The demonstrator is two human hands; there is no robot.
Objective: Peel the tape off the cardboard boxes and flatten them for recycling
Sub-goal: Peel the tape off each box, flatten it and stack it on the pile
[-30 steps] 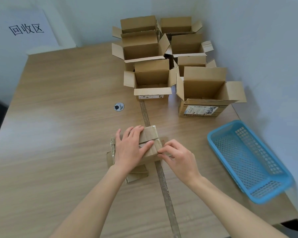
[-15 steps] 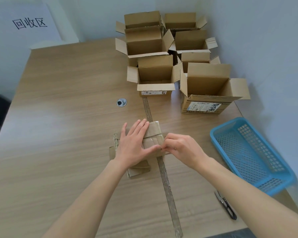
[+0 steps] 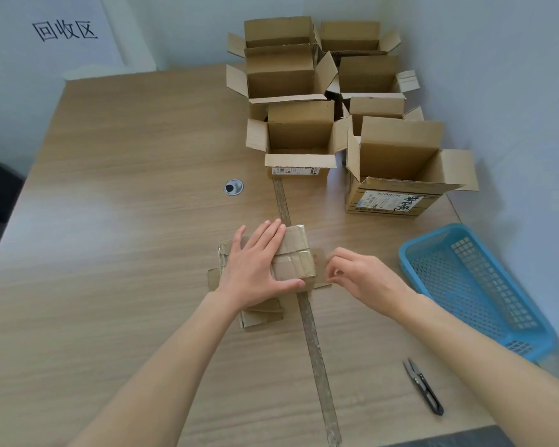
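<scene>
Your right hand [image 3: 365,279] has come off the box [image 3: 292,256]. Half a second ago its fingers sat against the box's right edge; now it hovers just beside that edge, thumb and forefinger pinched together. Cannot tell whether a tape end is between them.

Your left hand [image 3: 255,262] has not shifted: flat, fingers straight and together, pressing the flattened box onto the tabletop [image 3: 110,221] near its middle.

Tape [image 3: 291,261] still bands the box top.

Judgement: the peel has not started cleanly. Either the tape end slipped or only a sliver lifted. Snips [image 3: 423,387] lie near your right forearm, untouched.
</scene>
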